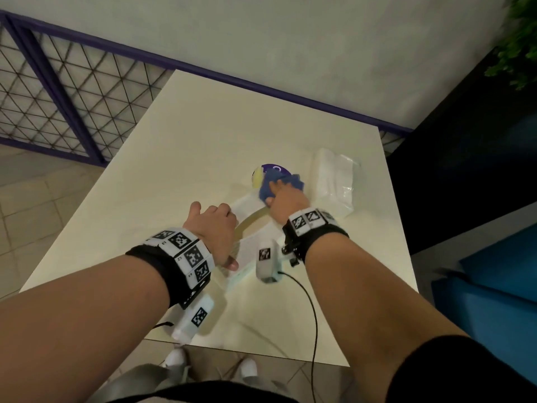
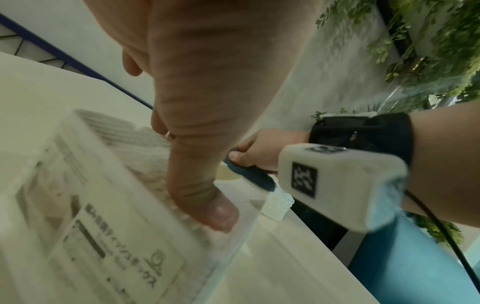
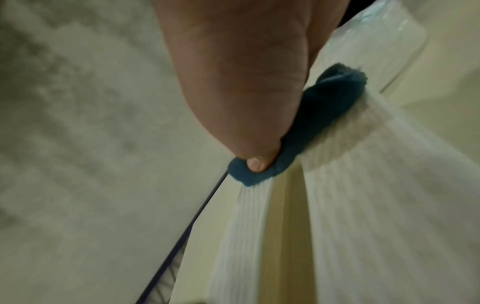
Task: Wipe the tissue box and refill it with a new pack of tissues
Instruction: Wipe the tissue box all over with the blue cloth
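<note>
A white ribbed tissue box (image 1: 250, 248) with an oval opening lies on the cream table (image 1: 180, 158). My left hand (image 1: 215, 228) grips its near end, thumb (image 2: 205, 201) on the ribbed side next to the printed label (image 2: 109, 242). At the box's far end my right hand (image 1: 286, 199) presses a blue cloth (image 1: 279, 181) against it, and the thumb (image 3: 255, 162) pinches the cloth (image 3: 319, 115) on the box (image 3: 363, 205). A new tissue pack (image 1: 334, 181) in clear plastic lies just right of the cloth.
A purple and yellow round object (image 1: 267, 171) sits behind the cloth. A purple-framed mesh railing (image 1: 58, 91) runs along the table's far and left sides. A blue seat (image 1: 499, 274) stands to the right, and green plants (image 1: 520, 39) hang at the upper right.
</note>
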Action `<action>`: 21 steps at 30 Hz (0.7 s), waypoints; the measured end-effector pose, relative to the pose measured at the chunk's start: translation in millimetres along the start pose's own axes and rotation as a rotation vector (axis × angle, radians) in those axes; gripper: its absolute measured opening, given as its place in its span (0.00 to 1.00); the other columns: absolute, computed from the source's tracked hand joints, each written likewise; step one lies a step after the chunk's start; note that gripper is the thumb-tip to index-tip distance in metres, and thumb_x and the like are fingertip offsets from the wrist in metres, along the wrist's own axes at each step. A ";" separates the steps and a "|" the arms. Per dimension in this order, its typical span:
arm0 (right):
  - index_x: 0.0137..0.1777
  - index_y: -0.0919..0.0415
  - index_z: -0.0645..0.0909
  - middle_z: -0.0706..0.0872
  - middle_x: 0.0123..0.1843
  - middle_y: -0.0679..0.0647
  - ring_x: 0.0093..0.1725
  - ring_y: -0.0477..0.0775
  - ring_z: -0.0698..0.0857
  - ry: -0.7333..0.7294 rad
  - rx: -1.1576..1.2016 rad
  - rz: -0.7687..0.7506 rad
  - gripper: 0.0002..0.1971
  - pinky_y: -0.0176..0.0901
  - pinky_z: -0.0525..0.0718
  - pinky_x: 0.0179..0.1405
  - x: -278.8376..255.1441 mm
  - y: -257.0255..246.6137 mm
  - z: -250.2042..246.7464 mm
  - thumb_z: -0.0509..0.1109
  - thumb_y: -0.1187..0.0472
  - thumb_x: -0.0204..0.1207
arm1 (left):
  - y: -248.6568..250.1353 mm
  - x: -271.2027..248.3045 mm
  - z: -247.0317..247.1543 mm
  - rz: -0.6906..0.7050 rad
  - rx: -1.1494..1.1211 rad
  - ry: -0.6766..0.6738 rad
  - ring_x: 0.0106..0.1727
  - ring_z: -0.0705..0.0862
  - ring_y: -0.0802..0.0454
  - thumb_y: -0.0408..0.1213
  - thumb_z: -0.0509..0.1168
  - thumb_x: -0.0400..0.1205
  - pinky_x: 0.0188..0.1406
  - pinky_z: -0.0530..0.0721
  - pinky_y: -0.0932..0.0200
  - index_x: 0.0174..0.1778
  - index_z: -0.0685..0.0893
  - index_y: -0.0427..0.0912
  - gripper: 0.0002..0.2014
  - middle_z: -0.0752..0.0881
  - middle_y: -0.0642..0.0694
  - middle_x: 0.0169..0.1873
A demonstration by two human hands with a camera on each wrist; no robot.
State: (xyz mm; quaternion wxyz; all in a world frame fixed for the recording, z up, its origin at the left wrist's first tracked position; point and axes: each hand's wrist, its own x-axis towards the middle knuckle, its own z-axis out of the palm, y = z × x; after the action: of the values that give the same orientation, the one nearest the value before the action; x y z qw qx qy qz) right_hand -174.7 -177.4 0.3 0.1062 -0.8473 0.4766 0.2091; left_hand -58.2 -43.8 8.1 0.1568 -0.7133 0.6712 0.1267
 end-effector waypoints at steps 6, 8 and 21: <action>0.84 0.57 0.57 0.60 0.85 0.58 0.80 0.61 0.66 0.010 0.090 -0.050 0.26 0.53 0.71 0.73 -14.4 -19.9 6.8 0.53 0.60 0.87 | -5.1 -3.2 8.8 0.003 -0.076 0.055 0.71 0.73 0.48 0.70 0.70 0.64 0.72 0.59 0.41 0.74 0.69 0.43 0.48 0.69 0.50 0.74; 0.81 0.51 0.64 0.67 0.83 0.56 0.76 0.60 0.73 0.005 0.122 -0.134 0.24 0.49 0.73 0.70 -28.5 -24.9 15.5 0.56 0.58 0.86 | -6.1 -2.7 8.9 0.008 -0.086 0.063 0.71 0.73 0.48 0.72 0.69 0.64 0.72 0.60 0.43 0.74 0.68 0.44 0.49 0.69 0.51 0.73; 0.78 0.57 0.67 0.61 0.84 0.58 0.82 0.61 0.63 0.081 0.426 -0.010 0.21 0.52 0.67 0.77 -48.7 -4.1 28.2 0.59 0.57 0.85 | -23.6 -21.5 26.5 -0.125 -0.211 0.085 0.72 0.66 0.48 0.81 0.65 0.53 0.63 0.63 0.44 0.79 0.64 0.49 0.61 0.69 0.52 0.74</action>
State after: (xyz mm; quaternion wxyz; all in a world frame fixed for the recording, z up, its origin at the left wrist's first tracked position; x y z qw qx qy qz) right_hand -200.6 -127.3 -2.7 0.2645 -0.8157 0.5098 0.0688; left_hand -35.3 -12.4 -6.5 0.0599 -0.7711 0.6143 0.1565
